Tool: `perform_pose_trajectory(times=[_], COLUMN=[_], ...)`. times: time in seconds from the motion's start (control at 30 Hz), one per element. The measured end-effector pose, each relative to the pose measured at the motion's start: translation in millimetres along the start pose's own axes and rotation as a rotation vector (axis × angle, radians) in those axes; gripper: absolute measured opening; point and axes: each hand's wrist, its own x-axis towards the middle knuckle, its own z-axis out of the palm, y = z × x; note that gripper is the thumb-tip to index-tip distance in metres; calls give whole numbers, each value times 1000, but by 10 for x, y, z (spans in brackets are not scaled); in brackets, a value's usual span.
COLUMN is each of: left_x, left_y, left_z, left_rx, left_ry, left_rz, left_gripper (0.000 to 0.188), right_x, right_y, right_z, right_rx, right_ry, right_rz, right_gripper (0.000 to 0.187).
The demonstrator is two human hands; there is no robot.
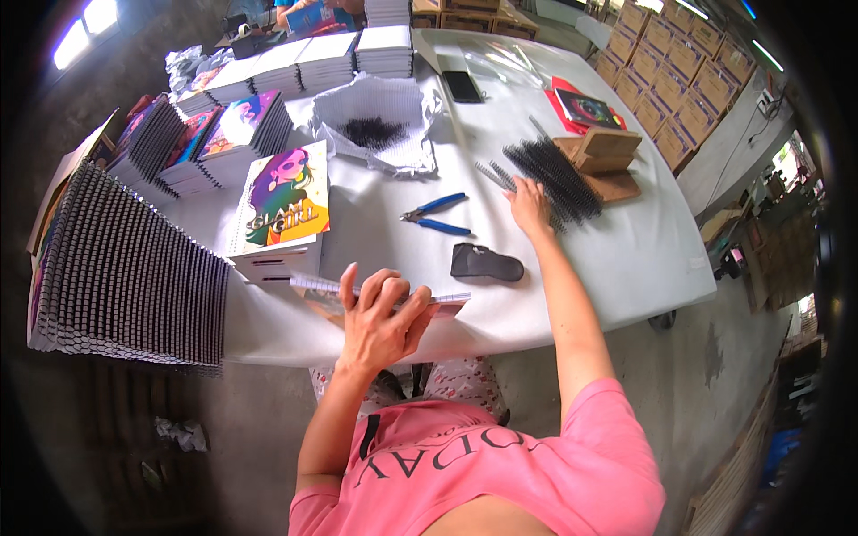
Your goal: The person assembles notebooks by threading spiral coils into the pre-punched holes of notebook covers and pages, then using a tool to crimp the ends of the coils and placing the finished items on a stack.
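Note:
Near the front table edge, my left hand closes on a notebook held on its edge. Its pages face up, and the hand covers the middle of it. My right hand reaches to the left side of a pile of black spiral binding coils. Its fingers curl onto a coil there, and the fingertips are partly hidden. Between the hands lie blue-handled pliers and a dark grey pouch-like object. A stack of notebooks with a colourful cover stands just beyond my left hand.
Tall stacks of coil-bound notebooks line the left side. A white wrapped container holds more black coils. A phone, a wooden stand and a red item lie farther back. Another person works across the table; cartons are stacked behind.

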Motion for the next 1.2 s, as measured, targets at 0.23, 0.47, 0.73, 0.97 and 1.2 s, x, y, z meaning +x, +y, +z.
perform_pose_trajectory(times=[0.23, 0.47, 0.73, 0.97, 1.2], left_x=[-87, -24, -95, -106, -40], left_y=[195, 134, 6, 96, 153], left_z=[288, 296, 358, 425, 455], left_rx=[120, 138, 217, 222, 192], left_ry=[196, 317, 363, 337, 348], left_rz=[-195, -155, 44, -159, -180], left_gripper=[58, 50, 52, 46, 38], right_x=[237, 277, -439, -1134, -1319], right_y=[-198, -138, -623, -721, -797], right_z=[-526, -838, -1682, -1760, -1702], right_rx=[-134, -128, 450, 941, 939], right_ry=[-101, 223, 124, -384, -325], right_rz=[-136, -409, -443, -474, -425], right_gripper=[20, 49, 41, 24, 21])
